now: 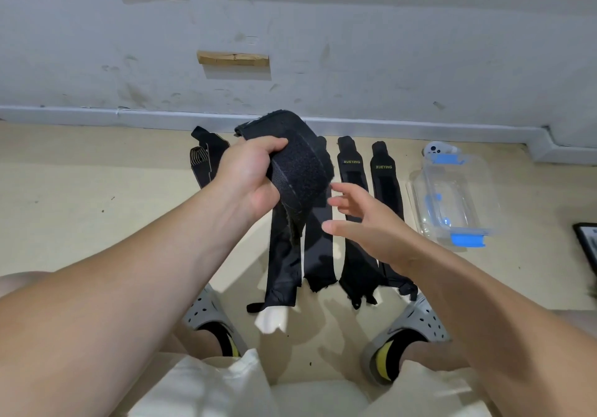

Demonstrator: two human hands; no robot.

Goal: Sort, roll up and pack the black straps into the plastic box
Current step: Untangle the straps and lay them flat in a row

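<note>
Your left hand (248,174) clamps the half-rolled black hook-and-loop strap (300,164), its tail hanging below. Your right hand (371,226) hovers spread and empty just beside it. Slacken that grip and the coil may unwind, or snag the flat black straps (386,187) underneath. The clear blue-latched plastic box (452,197) sits beyond your right hand.

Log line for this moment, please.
left hand: grips raised strap | right hand: open, near strap | other straps: flat on floor | plastic box: right of them
</note>
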